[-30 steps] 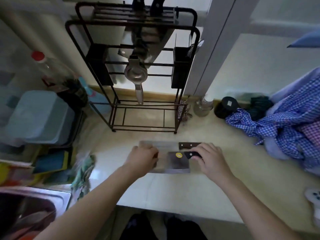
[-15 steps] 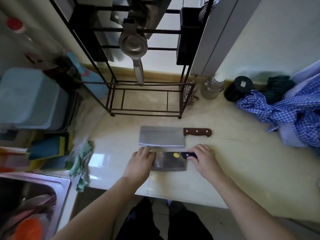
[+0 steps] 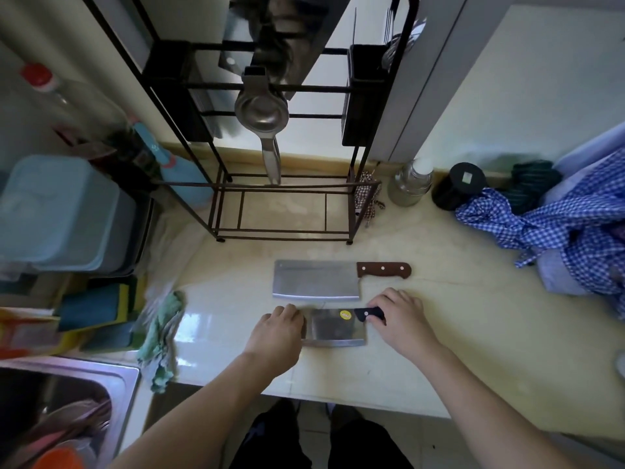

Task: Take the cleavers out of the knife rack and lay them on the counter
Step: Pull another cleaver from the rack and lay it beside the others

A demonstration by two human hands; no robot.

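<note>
The pale counter (image 3: pixel 456 333) spreads under both hands, and the black wire knife rack (image 3: pixel 209 140) stands at its back, well beyond the grip, with a metal squeezer (image 3: pixel 262 113) hanging from a rail. A heap of blue checked cloth (image 3: pixel 558 228) lies far out to the right of the grip, a steel sink (image 3: pixel 128 377) off to the left. Just beyond the hands a wooden-handled cleaver (image 3: pixel 316 279) lies flat, handle to the right, apart from both. The black-handled cleaver (image 3: pixel 334 328) lies flat between the hands. The right hand (image 3: pixel 402 316) pinches its dark handle with fingers closed on it; the left hand (image 3: pixel 277 330) rests curled over the blade's far end, touching it. A yellow sticker (image 3: pixel 345 314) sits on the blade just beside the right fingertips.
</note>
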